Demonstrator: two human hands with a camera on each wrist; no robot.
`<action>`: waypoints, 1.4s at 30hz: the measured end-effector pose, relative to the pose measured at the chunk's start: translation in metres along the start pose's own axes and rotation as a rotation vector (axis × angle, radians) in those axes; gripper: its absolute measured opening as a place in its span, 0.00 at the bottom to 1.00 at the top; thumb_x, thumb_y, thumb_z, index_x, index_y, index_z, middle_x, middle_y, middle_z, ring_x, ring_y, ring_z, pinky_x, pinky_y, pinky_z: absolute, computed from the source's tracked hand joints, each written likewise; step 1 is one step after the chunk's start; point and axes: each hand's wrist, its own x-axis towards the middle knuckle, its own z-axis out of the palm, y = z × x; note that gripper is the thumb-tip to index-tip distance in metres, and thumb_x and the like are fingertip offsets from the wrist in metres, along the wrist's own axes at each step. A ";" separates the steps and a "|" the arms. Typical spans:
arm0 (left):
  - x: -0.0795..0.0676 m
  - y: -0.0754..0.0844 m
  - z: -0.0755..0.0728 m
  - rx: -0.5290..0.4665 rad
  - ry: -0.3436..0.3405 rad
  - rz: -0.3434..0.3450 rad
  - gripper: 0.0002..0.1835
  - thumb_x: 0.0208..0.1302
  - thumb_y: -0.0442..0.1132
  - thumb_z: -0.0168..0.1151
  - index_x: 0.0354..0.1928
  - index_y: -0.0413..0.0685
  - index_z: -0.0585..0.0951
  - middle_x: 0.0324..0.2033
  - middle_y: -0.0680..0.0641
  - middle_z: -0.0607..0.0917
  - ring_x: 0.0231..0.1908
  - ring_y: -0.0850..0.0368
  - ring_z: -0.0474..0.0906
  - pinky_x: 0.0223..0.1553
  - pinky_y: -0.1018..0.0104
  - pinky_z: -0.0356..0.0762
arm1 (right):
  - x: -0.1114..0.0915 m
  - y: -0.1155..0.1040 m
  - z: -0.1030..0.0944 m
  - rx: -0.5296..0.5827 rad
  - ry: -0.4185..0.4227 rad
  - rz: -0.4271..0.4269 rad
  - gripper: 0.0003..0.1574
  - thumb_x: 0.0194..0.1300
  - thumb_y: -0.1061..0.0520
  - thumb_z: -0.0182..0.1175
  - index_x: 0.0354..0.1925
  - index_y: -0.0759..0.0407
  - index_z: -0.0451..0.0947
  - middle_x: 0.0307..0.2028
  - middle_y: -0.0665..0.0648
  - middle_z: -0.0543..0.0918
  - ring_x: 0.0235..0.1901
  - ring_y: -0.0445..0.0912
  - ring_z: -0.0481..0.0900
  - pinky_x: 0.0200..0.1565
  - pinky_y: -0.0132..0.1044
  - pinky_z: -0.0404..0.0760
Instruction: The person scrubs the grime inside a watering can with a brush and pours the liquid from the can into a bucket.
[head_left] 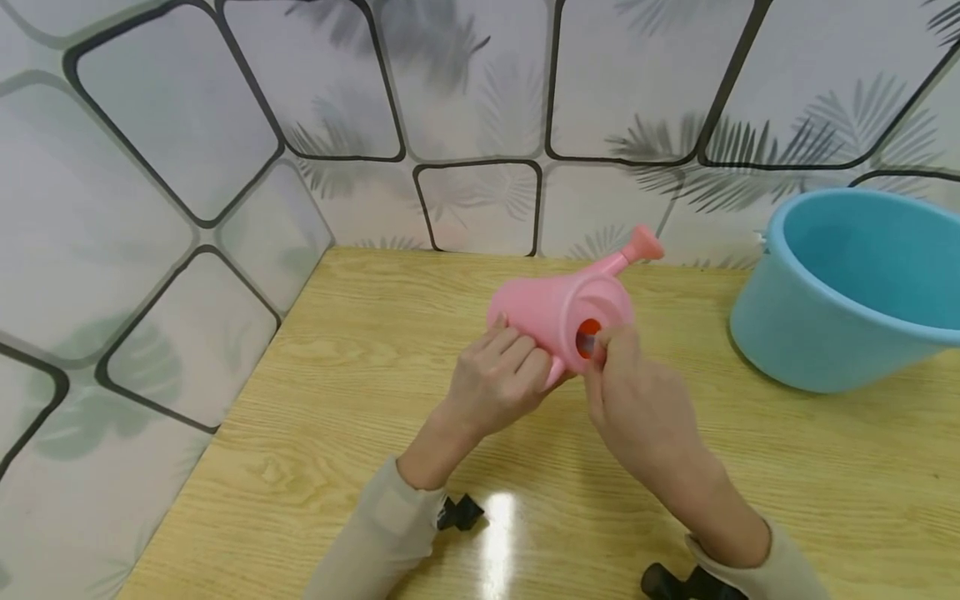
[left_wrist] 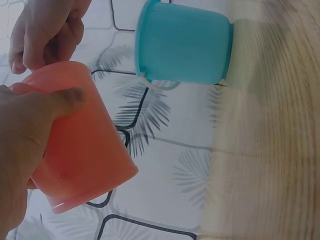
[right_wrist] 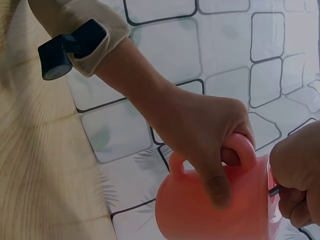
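A pink watering can is held tilted above the table, its spout ending in a flared rose that points to the back right. My left hand grips its handle, the thumb lying along the can's side. The top opening faces me, with an orange-red patch showing inside. At that opening my right hand pinches a thin, dark grey rod-like piece between thumb and fingers. Its far end is hidden inside the can, and I cannot tell what it is.
A light blue bucket stands upright on the wood-grain table, to the right of the can. Behind and to the left rise walls with a tile and leaf pattern. Black camera mounts sit at both wrists.
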 end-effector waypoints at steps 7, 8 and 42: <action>-0.001 -0.001 0.004 0.011 -0.010 -0.013 0.24 0.69 0.48 0.62 0.16 0.50 0.68 0.14 0.53 0.71 0.18 0.60 0.67 0.35 0.63 0.84 | -0.002 0.000 -0.005 -0.071 0.199 -0.050 0.04 0.63 0.67 0.51 0.34 0.66 0.64 0.17 0.56 0.62 0.09 0.43 0.52 0.11 0.34 0.50; -0.001 -0.002 0.004 0.017 -0.012 -0.015 0.24 0.69 0.48 0.62 0.16 0.50 0.68 0.14 0.53 0.71 0.18 0.60 0.68 0.36 0.62 0.84 | -0.002 0.000 -0.006 -0.065 0.223 -0.052 0.03 0.63 0.67 0.50 0.34 0.66 0.65 0.18 0.57 0.63 0.09 0.43 0.53 0.11 0.34 0.50; -0.002 0.005 0.005 -0.008 -0.001 -0.048 0.25 0.66 0.48 0.65 0.15 0.51 0.66 0.13 0.54 0.68 0.17 0.61 0.62 0.23 0.71 0.69 | 0.000 0.007 -0.012 -0.095 0.045 -0.050 0.07 0.60 0.66 0.58 0.34 0.64 0.68 0.20 0.54 0.61 0.12 0.40 0.50 0.12 0.32 0.52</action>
